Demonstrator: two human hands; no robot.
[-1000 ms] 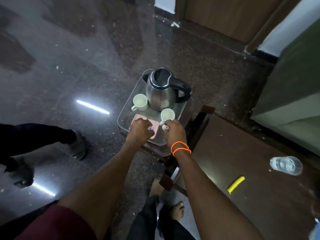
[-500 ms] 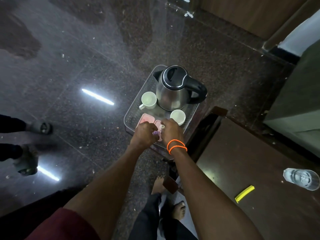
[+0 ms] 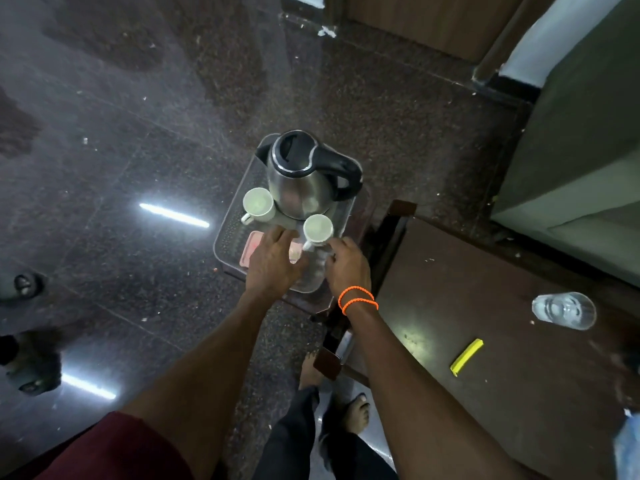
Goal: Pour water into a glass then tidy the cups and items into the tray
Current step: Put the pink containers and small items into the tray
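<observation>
Both hands hover low over the near end of the tray (image 3: 225, 237): the left hand (image 3: 273, 261) is spread, palm down, over a pink packet (image 3: 250, 251), and the right hand (image 3: 348, 263) has its fingers loosely curled just beside the nearer cup (image 3: 318, 228), gripping nothing I can make out. Just past the fingertips stands the kettle (image 3: 301, 181) with a second cup (image 3: 258, 203) at its left, while the glass (image 3: 563, 310) of water and a yellow strip (image 3: 467, 356) lie well off to the right on the table (image 3: 450, 289). The cups look light but breakable and smooth, best taken by the handle or around the body, and the glass seems slippery and prone to spilling, so I'd grasp it upright round the middle.
</observation>
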